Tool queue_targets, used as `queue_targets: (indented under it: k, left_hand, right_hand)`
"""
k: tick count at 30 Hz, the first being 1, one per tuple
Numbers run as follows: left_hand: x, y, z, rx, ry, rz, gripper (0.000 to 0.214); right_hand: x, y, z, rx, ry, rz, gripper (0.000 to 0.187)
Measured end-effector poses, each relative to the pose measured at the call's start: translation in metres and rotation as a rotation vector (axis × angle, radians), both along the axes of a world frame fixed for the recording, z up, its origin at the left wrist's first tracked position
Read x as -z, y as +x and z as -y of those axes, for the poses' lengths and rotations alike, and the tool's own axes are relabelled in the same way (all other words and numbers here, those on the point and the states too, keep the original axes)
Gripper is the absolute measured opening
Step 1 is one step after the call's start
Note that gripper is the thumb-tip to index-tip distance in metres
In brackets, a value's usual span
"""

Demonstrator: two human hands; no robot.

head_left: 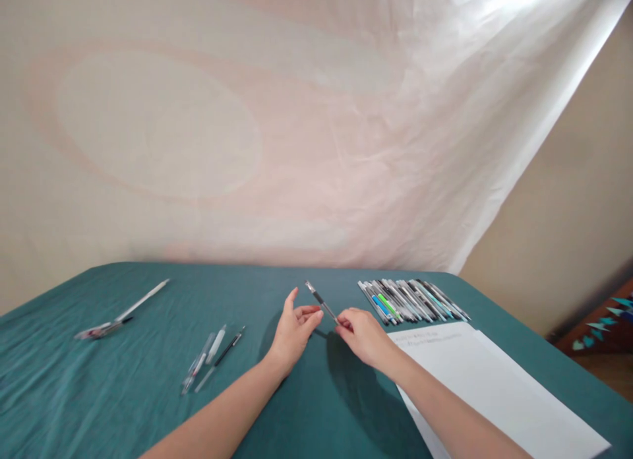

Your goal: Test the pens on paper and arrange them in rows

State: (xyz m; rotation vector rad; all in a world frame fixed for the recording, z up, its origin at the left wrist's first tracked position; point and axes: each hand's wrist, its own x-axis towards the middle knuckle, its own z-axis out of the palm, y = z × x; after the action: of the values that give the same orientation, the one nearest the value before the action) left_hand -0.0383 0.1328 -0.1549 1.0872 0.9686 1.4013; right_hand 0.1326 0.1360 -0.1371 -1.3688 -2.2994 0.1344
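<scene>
A clear-barrelled pen with a dark grip slants above the table, its lower end pinched between the thumb and fingers of my right hand. Close by on the left is my left hand, its fingers apart and one pointing up. The thumb of that hand comes right up to the pen's barrel; I cannot tell whether it touches. To the left of my left forearm lie several loose pens, some clear or white and one black.
A row of many pens, including blue and green ones, lies at the back right. White paper sheets are in front of it. A long white stick-like item lies far left, by a blurred cluster. Green cloth covers the table.
</scene>
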Motion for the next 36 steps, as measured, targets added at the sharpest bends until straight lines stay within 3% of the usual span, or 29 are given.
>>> queue_targets:
  k: [4,7,12,20,29,36]
  left_hand:
    - [0.003,-0.001,-0.001,-0.008,-0.076,-0.026,0.071]
    - [0.003,-0.001,-0.001,0.018,-0.072,-0.034,0.055]
    - [0.003,-0.001,0.001,0.052,-0.036,-0.1,0.042]
    - [0.007,-0.001,0.0,0.104,-0.011,-0.151,0.04]
    - [0.01,-0.001,0.002,0.08,0.05,-0.301,0.026]
    - [0.004,-0.002,0.008,0.067,0.111,-0.52,0.024]
  right_hand:
    - [-0.004,0.027,-0.018,0.198,-0.075,0.083,0.023]
    - [0.0,0.046,-0.03,0.336,-0.086,0.197,0.02]
    - [0.008,0.059,-0.039,0.411,-0.089,0.256,0.014]
    - [0.006,0.056,-0.034,0.487,-0.077,0.341,0.014]
    - [-0.002,0.045,-0.021,0.481,0.046,0.418,0.015]
    - [-0.002,0.025,-0.009,0.262,0.176,0.437,0.022]
